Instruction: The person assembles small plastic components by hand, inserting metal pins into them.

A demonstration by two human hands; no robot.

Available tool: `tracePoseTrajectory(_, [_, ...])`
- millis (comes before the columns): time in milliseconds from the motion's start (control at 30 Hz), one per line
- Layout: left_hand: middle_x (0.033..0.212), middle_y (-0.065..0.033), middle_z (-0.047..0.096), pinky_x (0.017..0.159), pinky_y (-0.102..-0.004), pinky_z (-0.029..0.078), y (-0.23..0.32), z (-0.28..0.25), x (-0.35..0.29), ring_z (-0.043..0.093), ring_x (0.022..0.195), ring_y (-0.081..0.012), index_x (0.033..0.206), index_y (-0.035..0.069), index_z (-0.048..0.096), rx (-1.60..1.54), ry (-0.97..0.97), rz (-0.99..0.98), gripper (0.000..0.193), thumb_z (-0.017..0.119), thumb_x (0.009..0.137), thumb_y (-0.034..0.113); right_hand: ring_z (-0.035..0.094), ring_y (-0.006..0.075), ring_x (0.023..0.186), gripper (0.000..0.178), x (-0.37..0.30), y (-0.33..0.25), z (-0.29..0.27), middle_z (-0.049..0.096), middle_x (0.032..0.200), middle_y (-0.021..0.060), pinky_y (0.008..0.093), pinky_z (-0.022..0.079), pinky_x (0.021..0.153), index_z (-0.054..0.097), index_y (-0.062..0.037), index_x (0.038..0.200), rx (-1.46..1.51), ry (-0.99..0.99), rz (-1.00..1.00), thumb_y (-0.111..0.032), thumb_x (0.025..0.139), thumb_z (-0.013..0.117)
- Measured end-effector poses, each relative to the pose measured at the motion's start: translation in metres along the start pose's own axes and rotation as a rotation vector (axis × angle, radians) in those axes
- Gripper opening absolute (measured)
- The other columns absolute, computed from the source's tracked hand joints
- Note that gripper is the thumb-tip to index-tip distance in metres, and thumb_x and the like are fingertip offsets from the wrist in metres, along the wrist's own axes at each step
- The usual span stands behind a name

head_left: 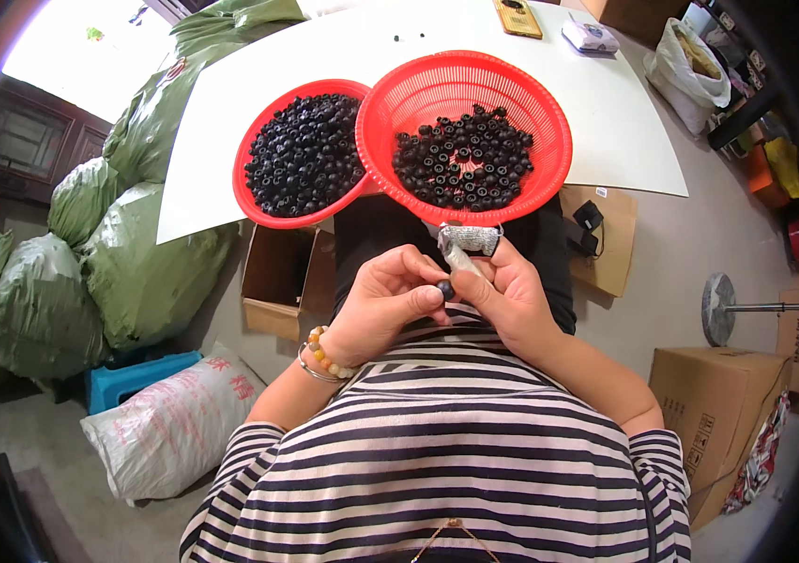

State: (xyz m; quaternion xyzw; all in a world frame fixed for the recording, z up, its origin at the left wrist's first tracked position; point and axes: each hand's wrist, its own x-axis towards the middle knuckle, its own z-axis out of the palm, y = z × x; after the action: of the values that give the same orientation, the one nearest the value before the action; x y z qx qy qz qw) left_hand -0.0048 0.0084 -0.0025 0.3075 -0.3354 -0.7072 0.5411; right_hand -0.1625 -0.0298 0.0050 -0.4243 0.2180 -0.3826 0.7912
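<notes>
Striped shirt (474, 441) up front; past it, left hand (385, 305) pinches a black bead (445, 290) nearside of the red basket (537, 113). Right hand (518, 300) curls close, can't really tell its grip. Looks like mid-handling; next move probably needs a steady pinch.

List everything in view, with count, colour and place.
Baskets: two, red, table's near edge
Round pieces: many, black, in baskets
Held piece: one, black, left fingertips
Table: one, white, ahead
Small items: two, yellow, white-purple, table's far edge
Bags: several, green, left
Sacks: two, white, lower left, upper right
Plastic item: one, blue, left
Cartons: several, brown, left and right
Disc-footed stand: one, grey, right
Shirt: one, dark-and-white stripes, torso
Wrap: one, silvery, right fingers
Left hand: one, bare, centre
Right hand: one, bare, centre
</notes>
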Motion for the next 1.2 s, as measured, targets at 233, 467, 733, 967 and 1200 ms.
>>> tracePoseTrajectory(233, [0.082,-0.0081,0.054,0.062,-0.0263,0.053,0.001,-0.002,-0.002,0.058,0.068,-0.0138,0.084,0.001,0.048,0.028,0.010,-0.026,0.015,0.060,0.077,0.007,0.051,0.0077,0.087,0.035,-0.001,0.004,-0.002,0.051,0.101,0.0050,0.0215,0.042,0.074,0.039,-0.0002,0.115,-0.133,-0.039,-0.034,-0.010,0.084,0.052])
tracePoseTrajectory(467, [0.076,-0.0043,0.054,0.048,-0.0189,0.041,0.026,-0.012,0.001,0.049,0.057,-0.0066,0.103,0.002,0.052,0.247,0.221,0.175,0.019,0.049,0.085,0.009,0.047,0.0074,0.096,0.036,-0.003,0.003,-0.007,0.051,0.105,0.0032,0.0220,0.037,0.083,0.039,0.0001,0.117,-0.021,0.047,0.062,-0.004,0.083,0.052])
tracePoseTrajectory(733, [0.070,0.0018,0.054,0.048,-0.0150,0.036,0.074,-0.093,0.034,0.043,0.057,-0.0011,0.102,0.004,0.057,0.784,0.608,0.401,0.020,0.049,0.086,0.015,0.047,0.0067,0.096,0.036,-0.002,0.011,-0.009,0.050,0.105,0.0032,0.0198,0.035,0.084,0.041,0.0008,0.115,-0.127,0.036,0.157,-0.007,0.083,0.054])
tracePoseTrajectory(967, [0.068,0.0016,0.055,0.044,-0.0141,0.037,0.078,-0.103,0.035,0.045,0.054,-0.0013,0.095,0.005,0.059,0.685,0.663,0.515,0.019,0.049,0.087,0.019,0.047,0.0066,0.095,0.035,0.000,0.010,-0.010,0.050,0.104,0.0026,0.0199,0.036,0.083,0.041,0.0008,0.115,-0.156,0.037,0.162,-0.008,0.083,0.054])
tracePoseTrajectory(1200, [0.072,-0.0073,0.060,0.057,-0.0248,0.043,0.069,-0.041,0.061,0.053,0.061,-0.0132,0.080,0.002,0.061,1.071,0.481,0.692,0.009,0.061,0.073,0.007,0.045,0.0107,0.103,0.040,0.000,0.006,-0.011,0.048,0.113,0.0059,0.0253,0.033,0.090,0.041,0.0004,0.116,-0.302,-0.114,0.077,-0.013,0.082,0.056])
